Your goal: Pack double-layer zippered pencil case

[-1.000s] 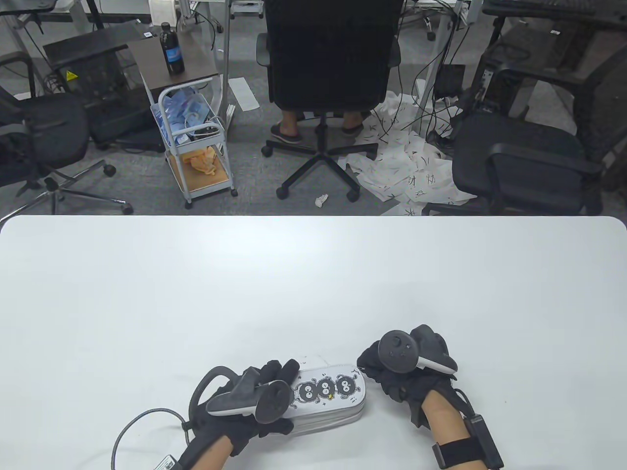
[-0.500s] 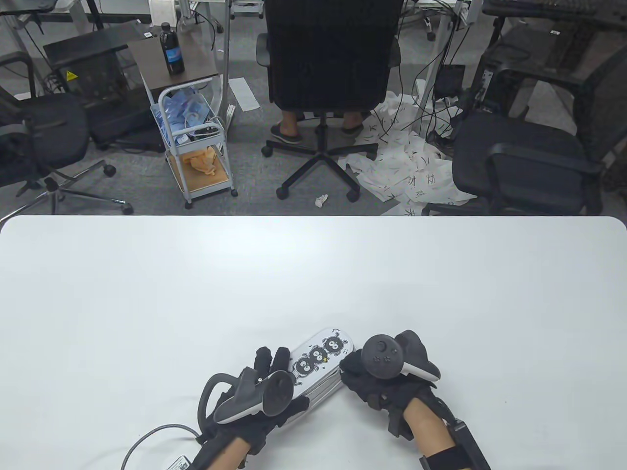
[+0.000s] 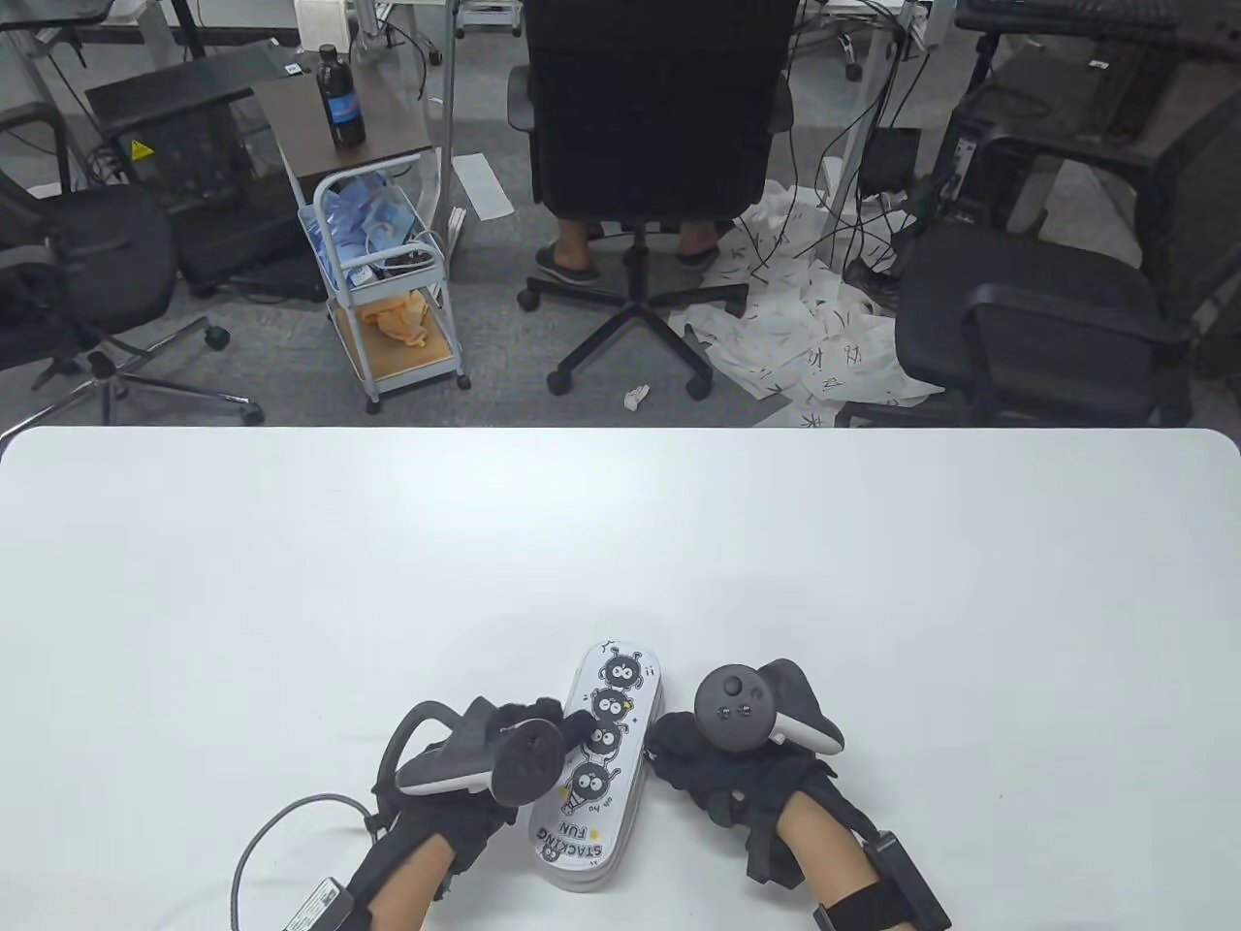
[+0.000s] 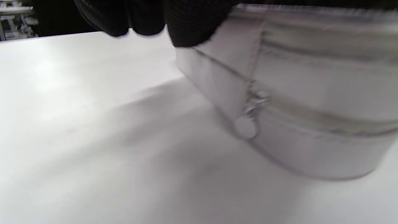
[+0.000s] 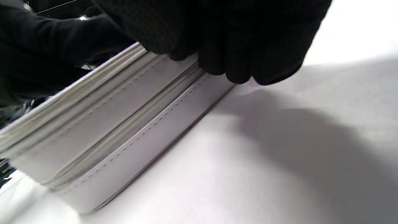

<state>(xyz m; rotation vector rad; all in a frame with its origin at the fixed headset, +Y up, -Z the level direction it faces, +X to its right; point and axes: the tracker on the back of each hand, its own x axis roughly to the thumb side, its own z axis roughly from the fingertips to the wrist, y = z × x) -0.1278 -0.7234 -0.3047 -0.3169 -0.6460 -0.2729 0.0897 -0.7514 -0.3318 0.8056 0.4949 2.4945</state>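
Pencil case (image 3: 599, 766) near table (image 3: 620, 543) front edge

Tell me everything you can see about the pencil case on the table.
The pencil case is a long white pouch with rounded ends, printed with four black fuzzy cartoon creatures and the words "STACKING FUN". It looks like smooth stitched faux leather. Two zipper lines run along its side, both appearing closed, with a white pull hanging. It lies flat on the white table, lengthwise away from the person. The left hand and right hand touch its sides.
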